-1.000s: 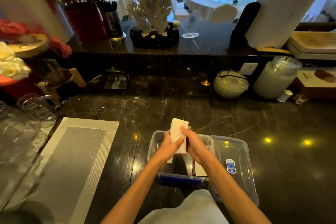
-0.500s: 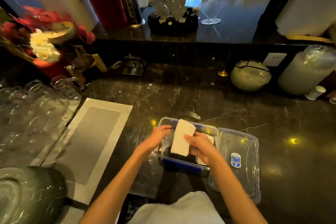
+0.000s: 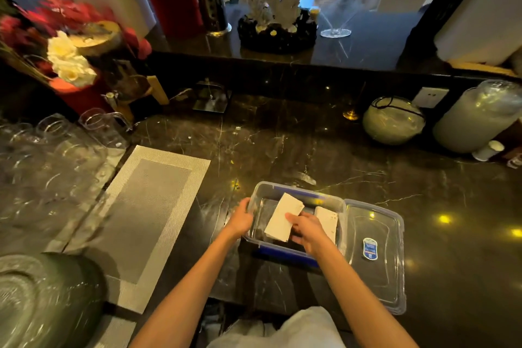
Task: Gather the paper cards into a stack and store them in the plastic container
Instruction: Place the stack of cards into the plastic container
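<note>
A stack of white paper cards (image 3: 284, 217), flat and rectangular, is gripped by the right hand (image 3: 306, 230) and held tilted inside the plastic container (image 3: 296, 192). The container is seen to be clear, rectangular and round-cornered, with blue clips along its near and far rims. Its left rim is clasped by the left hand (image 3: 241, 219), fingers curled over the edge. A second bundle of white cards (image 3: 327, 220) is lying against the right wall inside the box; faint marks are printed on it, too small to be read.

Just beside the container, on its right, the clear lid (image 3: 378, 251) is laid flat, glossy and ribbed at the border. A blue shield-shaped sticker (image 3: 369, 248) is carried on it, the writing too blurred to be made out.

Everything is set on a polished black marble counter (image 3: 282, 144), veined in pale lines and dotted with yellow light reflections. To the left, a woven grey placemat (image 3: 147, 212) with a paler silvery border is spread, and clear glassware (image 3: 56, 155) is crowded beyond it.
</note>
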Tool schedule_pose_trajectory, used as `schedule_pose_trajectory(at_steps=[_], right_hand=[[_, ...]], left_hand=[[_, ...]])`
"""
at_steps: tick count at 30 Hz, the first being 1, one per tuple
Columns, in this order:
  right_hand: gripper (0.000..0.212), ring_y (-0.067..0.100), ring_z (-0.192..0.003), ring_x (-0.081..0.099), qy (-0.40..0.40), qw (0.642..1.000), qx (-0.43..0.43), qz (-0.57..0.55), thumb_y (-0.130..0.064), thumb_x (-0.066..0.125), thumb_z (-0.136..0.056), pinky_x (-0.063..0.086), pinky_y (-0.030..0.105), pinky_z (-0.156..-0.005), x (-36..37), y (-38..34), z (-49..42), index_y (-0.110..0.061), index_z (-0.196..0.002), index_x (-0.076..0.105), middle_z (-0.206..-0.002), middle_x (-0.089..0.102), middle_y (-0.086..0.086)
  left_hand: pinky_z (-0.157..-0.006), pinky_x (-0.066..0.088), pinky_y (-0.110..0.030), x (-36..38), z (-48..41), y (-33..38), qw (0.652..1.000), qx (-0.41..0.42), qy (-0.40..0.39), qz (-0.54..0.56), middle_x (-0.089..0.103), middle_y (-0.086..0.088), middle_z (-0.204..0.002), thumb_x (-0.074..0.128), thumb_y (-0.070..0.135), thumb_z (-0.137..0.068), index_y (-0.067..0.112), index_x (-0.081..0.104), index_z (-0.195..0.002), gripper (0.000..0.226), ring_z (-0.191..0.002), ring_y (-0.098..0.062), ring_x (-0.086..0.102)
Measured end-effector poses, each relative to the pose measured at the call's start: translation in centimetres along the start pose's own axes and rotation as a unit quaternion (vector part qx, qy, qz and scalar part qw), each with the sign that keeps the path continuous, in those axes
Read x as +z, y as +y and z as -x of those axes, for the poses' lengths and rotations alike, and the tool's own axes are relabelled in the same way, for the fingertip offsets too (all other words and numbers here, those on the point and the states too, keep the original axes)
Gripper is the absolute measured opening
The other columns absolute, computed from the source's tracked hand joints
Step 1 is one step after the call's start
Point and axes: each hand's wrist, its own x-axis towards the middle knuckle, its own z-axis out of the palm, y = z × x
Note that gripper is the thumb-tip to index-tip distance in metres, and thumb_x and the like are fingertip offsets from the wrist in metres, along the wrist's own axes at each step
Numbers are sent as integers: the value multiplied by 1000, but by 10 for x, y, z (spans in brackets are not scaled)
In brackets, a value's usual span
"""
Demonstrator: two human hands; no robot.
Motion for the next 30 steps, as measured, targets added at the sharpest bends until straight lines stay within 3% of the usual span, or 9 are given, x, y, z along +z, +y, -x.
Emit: schedule_pose_trajectory(at_steps=[2, 6, 9, 14, 19, 23, 26, 30], right_hand=[[40, 28, -122, 58, 30, 999, 12, 13, -9, 65, -92, 47, 50, -103, 11, 0, -7, -11, -130, 55, -128, 65, 10], [39, 30, -126, 55, 78, 995, 23, 61, -10, 67, -90, 46, 49, -105, 33, -3, -17, -12, -127, 56, -130, 63, 10], [36, 31, -125, 55, 88, 992, 18, 89, -9, 66, -91, 46, 48, -105, 47, 5, -19, -11, -125, 55, -130, 62, 12], [33, 29, -120, 58, 119, 983, -29, 138, -12, 63, -93, 52, 43, -100, 64, 17, -17, -11, -126, 59, -129, 63, 11], [35, 28, -121, 59, 133, 970, -50, 198, -13, 62, -94, 51, 41, -102, 67, 14, -12, -11, -128, 61, -129, 64, 11], [34, 29, -118, 61, 137, 969, -50, 198, -11, 61, -94, 51, 45, -102, 69, 12, -14, -10, -127, 60, -127, 65, 13], [30, 31, -113, 61, 160, 966, -30, 203, -13, 57, -95, 53, 44, -99, 74, 9, -14, -10, -125, 58, -124, 64, 15], [22, 29, -107, 59, 168, 975, -10, 145, -21, 51, -98, 51, 43, -98, 74, 5, -11, -13, -117, 55, -120, 62, 16]], left_hand=[[-90, 52, -38, -5, 0, -2, 1000, -4, -22, 10, 47, -14, -139, 40, 13, -102, 18, 32, -147, 45, -118, -25, 51], [-103, 47, -47, -11, -5, -6, 998, 24, -51, 4, 49, -11, -135, 42, 8, -98, 19, 35, -144, 47, -121, -25, 50], [-105, 46, -46, -10, -6, -12, 997, 55, -54, 7, 53, -10, -134, 46, 12, -97, 19, 38, -141, 46, -116, -19, 52], [-106, 43, -40, -11, -15, -22, 997, 52, -63, 0, 48, -14, -142, 38, 1, -98, 15, 30, -148, 53, -129, -24, 48], [-109, 40, -41, -8, -15, -22, 997, 54, -58, 17, 46, -14, -145, 42, 3, -98, 12, 30, -148, 53, -133, -26, 45], [-102, 40, -31, -10, -14, -23, 996, 65, -58, 23, 47, -13, -144, 39, -1, -97, 14, 30, -149, 55, -132, -23, 46], [-105, 40, -34, -13, -14, -25, 995, 64, -70, 23, 49, -12, -142, 38, -2, -97, 16, 32, -149, 56, -130, -22, 47], [-100, 41, -31, -15, -13, -25, 994, 74, -83, 20, 51, -7, -138, 37, 0, -98, 22, 34, -147, 54, -120, -14, 48]])
